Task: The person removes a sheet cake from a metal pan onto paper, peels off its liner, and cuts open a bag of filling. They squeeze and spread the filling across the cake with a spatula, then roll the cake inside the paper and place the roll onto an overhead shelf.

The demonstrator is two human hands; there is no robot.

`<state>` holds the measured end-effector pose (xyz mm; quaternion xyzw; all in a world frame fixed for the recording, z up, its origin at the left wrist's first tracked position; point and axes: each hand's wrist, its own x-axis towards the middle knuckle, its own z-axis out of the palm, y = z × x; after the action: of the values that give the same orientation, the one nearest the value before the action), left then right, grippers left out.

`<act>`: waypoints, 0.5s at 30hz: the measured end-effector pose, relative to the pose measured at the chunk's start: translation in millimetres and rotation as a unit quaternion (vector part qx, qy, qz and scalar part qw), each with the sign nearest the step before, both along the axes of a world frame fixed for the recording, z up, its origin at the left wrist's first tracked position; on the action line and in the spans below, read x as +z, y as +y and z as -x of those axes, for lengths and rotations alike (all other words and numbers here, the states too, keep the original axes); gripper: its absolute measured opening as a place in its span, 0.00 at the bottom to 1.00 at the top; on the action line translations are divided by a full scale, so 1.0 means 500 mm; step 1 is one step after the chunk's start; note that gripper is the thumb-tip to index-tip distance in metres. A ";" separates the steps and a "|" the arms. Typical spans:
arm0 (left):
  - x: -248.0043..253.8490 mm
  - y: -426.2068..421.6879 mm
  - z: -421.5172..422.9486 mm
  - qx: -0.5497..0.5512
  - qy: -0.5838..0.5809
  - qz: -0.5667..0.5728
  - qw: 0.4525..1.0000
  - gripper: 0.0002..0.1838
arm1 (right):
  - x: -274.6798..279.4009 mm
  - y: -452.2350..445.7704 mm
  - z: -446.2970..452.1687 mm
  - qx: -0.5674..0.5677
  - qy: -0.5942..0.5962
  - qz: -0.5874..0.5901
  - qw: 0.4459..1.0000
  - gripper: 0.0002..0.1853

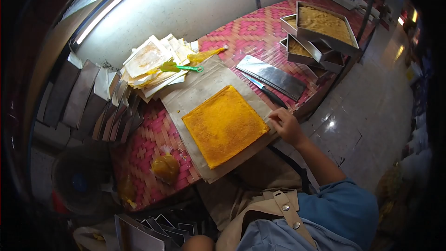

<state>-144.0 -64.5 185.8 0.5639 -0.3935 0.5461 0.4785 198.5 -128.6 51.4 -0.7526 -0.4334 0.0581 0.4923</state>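
A flat, square orange-yellow cake lies on brown paper on the table. Just off its right corner is my right hand, fingers curled together at the paper's edge; what they hold, if anything, is too small to make out. Beyond that hand rests a knife with a black handle, its blade beside a shiny metal slab. My left hand does not show; only a rounded bit of skin appears at the bottom edge.
Yellow-stained sheets are piled at the back with a green-handled spatula on them. Cake-filled metal pans stack at the right end. A bag of brownish filling sits front left, near a fan. Metal pans line the left.
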 end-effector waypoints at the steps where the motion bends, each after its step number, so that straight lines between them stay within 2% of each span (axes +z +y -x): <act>1: -0.013 0.008 -0.007 0.025 0.032 0.014 0.999 0.31 | -0.006 -0.003 0.004 0.010 0.002 -0.012 1.000 0.07; 2: -0.041 0.018 -0.020 0.074 0.101 0.039 0.991 0.31 | -0.021 -0.010 0.003 0.029 -0.010 0.011 0.999 0.14; 3: -0.078 0.026 -0.030 0.122 0.180 0.055 0.975 0.31 | -0.024 -0.014 0.004 0.038 -0.008 0.010 0.999 0.14; 4: -0.128 0.021 -0.028 0.200 0.325 0.065 0.922 0.31 | -0.022 -0.019 0.006 0.068 -0.042 -0.003 0.997 0.19; 5: -0.181 0.020 -0.029 0.258 0.462 0.054 0.847 0.31 | -0.025 -0.024 0.006 0.097 -0.075 -0.016 0.992 0.23; 6: -0.242 0.014 -0.024 0.279 0.562 0.026 0.779 0.31 | -0.043 -0.028 -0.002 0.125 -0.083 -0.013 0.989 0.30; 7: -0.304 0.002 0.002 0.285 0.564 0.035 0.774 0.31 | -0.048 -0.028 -0.006 0.137 -0.080 -0.010 0.987 0.30; 8: -0.402 -0.019 0.050 0.249 0.666 -0.050 0.701 0.29 | -0.052 -0.026 -0.008 0.148 -0.102 -0.019 0.984 0.29; 9: -0.453 -0.039 0.080 0.203 0.754 -0.130 0.612 0.28 | -0.054 -0.025 -0.010 0.161 -0.124 -0.028 0.979 0.29; 10: -0.422 -0.041 0.081 0.207 0.758 -0.121 0.607 0.28 | -0.053 -0.023 -0.011 0.171 -0.119 -0.027 0.978 0.29; 12: -0.323 -0.006 0.056 0.133 0.799 0.177 0.559 0.22 | -0.042 -0.019 -0.016 0.164 -0.165 -0.004 0.973 0.28; 13: -0.316 0.009 0.049 0.138 0.798 0.185 0.557 0.22 | -0.040 -0.020 -0.017 0.173 -0.164 -0.005 0.971 0.28; 14: -0.313 0.025 0.042 0.301 0.736 0.110 0.596 0.20 | -0.039 -0.021 -0.021 0.169 -0.157 0.019 0.973 0.27; 15: -0.308 0.043 0.028 0.454 0.647 0.029 0.612 0.19 | -0.038 -0.021 -0.026 0.163 -0.151 0.042 0.974 0.25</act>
<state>-158.2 -43.3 31.8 0.8630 0.3409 0.1976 0.3163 211.6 -139.4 32.1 -0.6917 -0.6168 0.0414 0.3733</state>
